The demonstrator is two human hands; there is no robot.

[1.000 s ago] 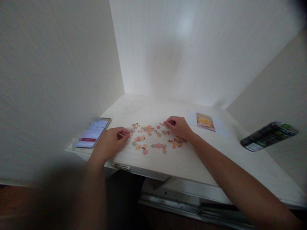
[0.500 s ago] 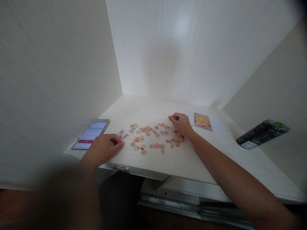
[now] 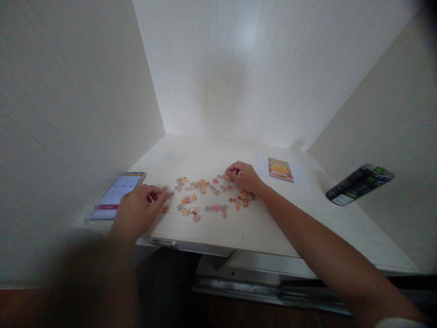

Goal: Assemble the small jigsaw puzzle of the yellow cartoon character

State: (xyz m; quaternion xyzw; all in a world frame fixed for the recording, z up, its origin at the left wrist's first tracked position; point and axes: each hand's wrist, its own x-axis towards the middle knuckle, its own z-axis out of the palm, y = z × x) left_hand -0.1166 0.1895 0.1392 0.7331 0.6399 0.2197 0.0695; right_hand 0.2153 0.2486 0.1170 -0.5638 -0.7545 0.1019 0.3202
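Jigsaw pieces (image 3: 215, 208); left hand (image 3: 138, 206), right hand (image 3: 245, 176) near

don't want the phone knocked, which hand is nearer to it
Left. The left hand is close beside the phone, on its right; the right hand is farther right, across the puzzle pieces.

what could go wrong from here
The bare right hand might brush and scatter the small, flat orange-red jigsaw pieces beside its wrist. The bare left hand, partly covering the flat rectangular phone with a lit pale screen in this view, could nudge it.
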